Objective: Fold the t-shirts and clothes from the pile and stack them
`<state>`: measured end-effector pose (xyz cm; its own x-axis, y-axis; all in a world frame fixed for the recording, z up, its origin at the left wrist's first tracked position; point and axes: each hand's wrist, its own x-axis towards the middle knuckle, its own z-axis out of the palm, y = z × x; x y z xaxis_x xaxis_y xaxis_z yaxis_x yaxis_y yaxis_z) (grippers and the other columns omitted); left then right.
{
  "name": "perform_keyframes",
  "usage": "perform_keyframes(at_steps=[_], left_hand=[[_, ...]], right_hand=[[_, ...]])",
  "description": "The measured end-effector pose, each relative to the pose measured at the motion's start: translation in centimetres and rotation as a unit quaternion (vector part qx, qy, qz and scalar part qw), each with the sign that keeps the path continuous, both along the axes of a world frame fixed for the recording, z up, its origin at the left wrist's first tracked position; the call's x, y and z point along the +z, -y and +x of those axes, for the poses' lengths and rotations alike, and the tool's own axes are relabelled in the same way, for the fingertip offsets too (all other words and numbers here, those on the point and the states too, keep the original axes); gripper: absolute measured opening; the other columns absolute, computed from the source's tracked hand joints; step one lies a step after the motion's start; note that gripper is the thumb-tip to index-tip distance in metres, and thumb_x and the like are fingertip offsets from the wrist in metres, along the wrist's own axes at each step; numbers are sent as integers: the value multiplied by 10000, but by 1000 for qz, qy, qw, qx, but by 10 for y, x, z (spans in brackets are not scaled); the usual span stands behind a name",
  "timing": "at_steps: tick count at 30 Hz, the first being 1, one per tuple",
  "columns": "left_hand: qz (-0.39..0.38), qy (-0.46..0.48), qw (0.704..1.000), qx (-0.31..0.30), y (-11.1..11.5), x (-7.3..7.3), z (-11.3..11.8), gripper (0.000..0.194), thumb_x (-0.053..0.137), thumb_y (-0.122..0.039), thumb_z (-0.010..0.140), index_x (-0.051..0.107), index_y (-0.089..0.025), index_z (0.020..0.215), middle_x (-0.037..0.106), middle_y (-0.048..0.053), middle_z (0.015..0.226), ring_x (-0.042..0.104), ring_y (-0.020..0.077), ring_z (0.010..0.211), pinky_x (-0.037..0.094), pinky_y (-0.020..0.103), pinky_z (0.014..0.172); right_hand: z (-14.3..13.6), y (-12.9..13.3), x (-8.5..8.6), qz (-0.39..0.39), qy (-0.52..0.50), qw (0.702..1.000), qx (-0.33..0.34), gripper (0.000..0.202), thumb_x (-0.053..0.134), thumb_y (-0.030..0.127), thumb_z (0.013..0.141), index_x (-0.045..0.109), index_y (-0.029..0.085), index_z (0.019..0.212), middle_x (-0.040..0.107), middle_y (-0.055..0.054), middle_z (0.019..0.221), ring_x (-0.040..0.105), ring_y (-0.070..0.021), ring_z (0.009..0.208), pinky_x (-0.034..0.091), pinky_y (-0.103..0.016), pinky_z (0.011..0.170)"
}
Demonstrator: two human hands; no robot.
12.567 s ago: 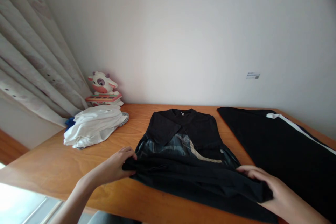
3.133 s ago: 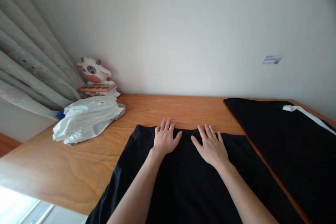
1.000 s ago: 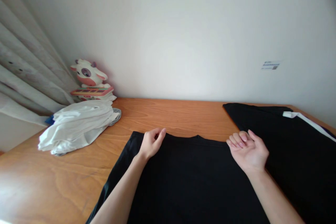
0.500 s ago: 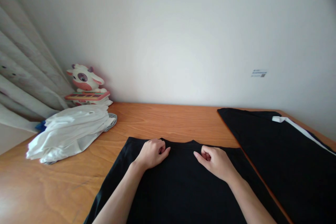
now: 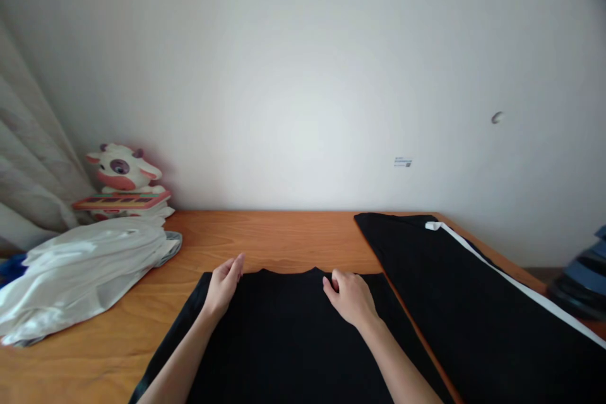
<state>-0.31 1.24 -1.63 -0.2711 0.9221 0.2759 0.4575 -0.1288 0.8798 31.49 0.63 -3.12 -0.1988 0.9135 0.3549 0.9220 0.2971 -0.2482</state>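
Observation:
A black garment (image 5: pixel 284 341) lies spread on the wooden table, its far edge slightly wavy with two small peaks. My left hand (image 5: pixel 223 283) is at the left end of that edge, fingers pressed together and their tips rising just past the cloth; nothing shows in them. Near the right end of the same edge, my right hand (image 5: pixel 351 295) is closed, its curled fingers at the cloth and the thumb alongside. What lies under the right fingers is hidden.
A second black garment with a white stripe (image 5: pixel 497 265) lies to the right. White clothing (image 5: pixel 89 265) is heaped on the left, in front of a cow-shaped toy keyboard (image 5: pixel 124 180). A wall (image 5: pixel 284 107) stands behind the table (image 5: pixel 265 237). Dark blue items (image 5: pixel 584 278) sit at far right.
My left hand has slid left along the garment's edge and its fingers have straightened somewhat. My right hand is slightly nearer the right corner. The view has turned to the right and up.

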Motion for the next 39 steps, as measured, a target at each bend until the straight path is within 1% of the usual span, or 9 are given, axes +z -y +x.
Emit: perform_keyframes(at_steps=[3, 5, 8, 12, 16, 18, 21, 29, 39], left_hand=[[-54, -151, 986, -31, 7, 6, -7, 519, 362, -654, 886, 450, -227, 605, 452, -16, 556, 463, 160, 567, 378, 278, 596], [-104, -281, 953, -35, 17, 13, -14, 418, 391, -545, 891, 474, -222, 637, 543, 14, 616, 541, 189, 629, 409, 299, 649], [-170, -415, 894, 5, 36, 21, -21, 336, 446, -485, 890, 580, -197, 780, 671, 99, 872, 645, 276, 861, 472, 370, 774], [-236, -457, 854, 84, 58, 20, -12, 490, 390, -538, 937, 656, -152, 1083, 620, 188, 1189, 581, 399, 1160, 503, 507, 841], [-229, -479, 839, 119, 65, 0, 0, 533, 386, -479, 957, 609, -122, 1283, 570, 201, 1313, 527, 399, 1235, 474, 535, 922], [-193, -492, 837, 140, 62, -10, -2, 542, 410, -455, 957, 576, -107, 1337, 546, 201, 1363, 521, 391, 1238, 438, 514, 985], [-161, -481, 848, 151, 56, -19, -11, 488, 394, -440, 973, 606, -127, 1282, 554, 180, 1338, 548, 364, 1177, 411, 489, 1014], [-151, -429, 884, 110, 30, -10, -21, 397, 367, -430, 986, 610, -179, 1176, 565, 138, 1257, 537, 326, 1119, 406, 492, 1016], [-132, -416, 893, 112, 17, -13, -22, 359, 392, -420, 972, 624, -190, 1120, 589, 135, 1226, 533, 339, 1131, 437, 490, 980]], right_hand=[[11, 2, 7, -8, -6, 999, 44, 255, 579, 306, 945, 516, 227, 711, 648, 19, 700, 615, -144, 672, 349, -264, 638], [23, 5, 9, -4, -6, 999, 54, 188, 616, 291, 916, 535, 228, 759, 660, 9, 782, 626, -154, 747, 379, -263, 676], [40, 12, 3, 34, -3, 999, 14, 151, 612, 337, 911, 552, 223, 831, 640, -38, 886, 615, -209, 852, 406, -317, 740], [51, 16, -15, 85, -31, 995, -34, 206, 573, 427, 932, 558, 230, 873, 606, -44, 885, 598, -227, 858, 420, -347, 741], [56, 16, -26, 80, -63, 995, -15, 186, 595, 423, 923, 574, 239, 899, 617, -42, 922, 610, -231, 874, 441, -359, 761], [58, 15, -27, 77, -71, 994, -8, 167, 591, 408, 927, 582, 243, 907, 624, -42, 932, 618, -231, 881, 449, -361, 769], [59, 13, -29, 80, -64, 994, -21, 149, 587, 393, 924, 587, 245, 903, 632, -42, 929, 629, -238, 874, 449, -361, 757], [52, 12, -35, 88, -46, 994, -54, 180, 558, 428, 934, 572, 252, 900, 636, -50, 902, 627, -249, 836, 425, -360, 706], [57, 14, -37, 74, -90, 992, -40, 170, 569, 420, 938, 579, 252, 916, 636, -47, 927, 630, -260, 855, 439, -380, 733]])
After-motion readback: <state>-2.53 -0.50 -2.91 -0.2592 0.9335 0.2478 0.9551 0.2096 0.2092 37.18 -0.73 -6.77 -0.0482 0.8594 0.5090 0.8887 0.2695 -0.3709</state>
